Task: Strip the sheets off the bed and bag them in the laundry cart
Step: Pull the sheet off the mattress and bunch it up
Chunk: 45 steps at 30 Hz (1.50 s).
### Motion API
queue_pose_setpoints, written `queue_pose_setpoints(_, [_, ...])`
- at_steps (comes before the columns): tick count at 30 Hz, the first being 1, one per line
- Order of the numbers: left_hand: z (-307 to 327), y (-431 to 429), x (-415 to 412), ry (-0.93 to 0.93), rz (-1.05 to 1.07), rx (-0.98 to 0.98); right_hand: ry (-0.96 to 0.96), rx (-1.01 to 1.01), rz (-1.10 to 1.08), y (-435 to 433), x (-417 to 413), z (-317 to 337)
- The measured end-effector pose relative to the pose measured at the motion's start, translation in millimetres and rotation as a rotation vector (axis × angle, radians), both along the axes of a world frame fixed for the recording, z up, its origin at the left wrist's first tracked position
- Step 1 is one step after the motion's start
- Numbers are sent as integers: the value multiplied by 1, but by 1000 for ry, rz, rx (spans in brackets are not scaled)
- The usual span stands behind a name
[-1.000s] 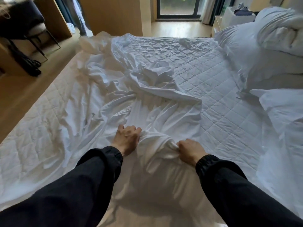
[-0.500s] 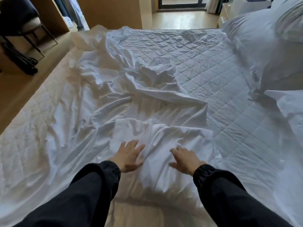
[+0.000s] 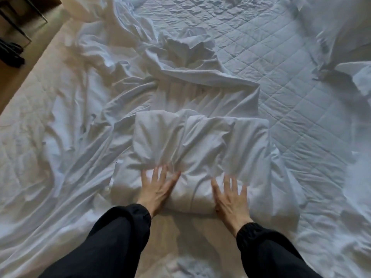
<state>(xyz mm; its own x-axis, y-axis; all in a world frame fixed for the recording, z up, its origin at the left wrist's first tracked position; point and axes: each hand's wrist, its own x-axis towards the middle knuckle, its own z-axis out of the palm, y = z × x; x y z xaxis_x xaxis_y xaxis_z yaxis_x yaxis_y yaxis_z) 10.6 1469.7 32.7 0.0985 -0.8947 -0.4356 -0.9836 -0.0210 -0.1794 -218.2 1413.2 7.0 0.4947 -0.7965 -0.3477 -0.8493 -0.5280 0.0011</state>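
Two hands, one sheet, one bed. Left hand (image 3: 158, 189) flat, fingers spread, pressing near edge of bunched white sheet (image 3: 200, 141). Bundle lies between and just beyond both hands. Right hand (image 3: 230, 195) spread likewise, touching it. Bed (image 3: 291, 97), its quilted pad uncovered, at right.

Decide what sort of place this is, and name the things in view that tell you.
Most likely a bedroom, perhaps a hotel room: a quilted mattress pad laid bare, a loose white sheet half bundled on it, and more white bedding heaped at the right.
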Motion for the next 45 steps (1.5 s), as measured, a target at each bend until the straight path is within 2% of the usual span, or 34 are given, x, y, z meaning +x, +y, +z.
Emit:
queue_pose_setpoints(5, [-14, 11, 18, -22, 78, 45, -72, -152, -23, 0, -10, -5])
queue_pose_setpoints(9, [-11, 30, 39, -86, 97, -44, -111, -249, -9, 9, -28, 7])
queue_pose_setpoints(14, [-10, 39, 47, -66, 80, -119, -37, -299, -32, 14, -24, 12])
queue_pose_setpoints(17, [-17, 42, 48, -44, -111, -215, 13, -313, -8, 28, -12, -2])
queue_pose_setpoints(18, [-18, 44, 45, -34, -138, -161, 18, -309, 14, 32, -9, -6])
queue_pose_setpoints(22, [-23, 41, 34, -102, -48, -77, 35, -279, -57, 28, -4, -10])
queue_pose_setpoints(26, [-17, 34, 30, -65, -12, -213, -94, -304, -41, 12, -7, 4])
queue_pose_setpoints(31, [11, 46, 23, -76, -49, -286, -64, -207, -64, 21, -9, 38])
queue_pose_setpoints(37, [50, 98, 11, 60, -60, -297, -49, -130, -28, 65, -26, 85])
queue_pose_setpoints(45, [120, 189, 20, 169, -224, 23, 0, 197, 82, 157, -44, 137])
